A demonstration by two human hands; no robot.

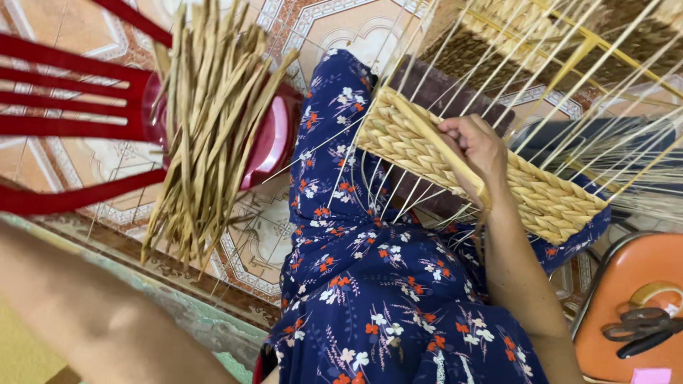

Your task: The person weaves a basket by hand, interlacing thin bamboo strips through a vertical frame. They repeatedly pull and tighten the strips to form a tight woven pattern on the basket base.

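A half-woven straw basket [548,203] rests on my lap, over blue flowered cloth [370,284]. Thin wire ribs [569,85] fan up and to the right from its woven band. My right hand [475,151] lies on the basket's rim, fingers closed on a flat pale straw strand [434,139] that runs along the weave. Only a blurred bare arm [92,313] shows at the lower left; my left hand is out of the picture.
A thick bundle of dried straw strands [206,121] lies on a red plastic chair [64,92] at the left. Dark scissors [640,328] sit on an orange stool [626,284] at the lower right. Woven pieces [526,28] lie at the top right on patterned floor tiles [92,156].
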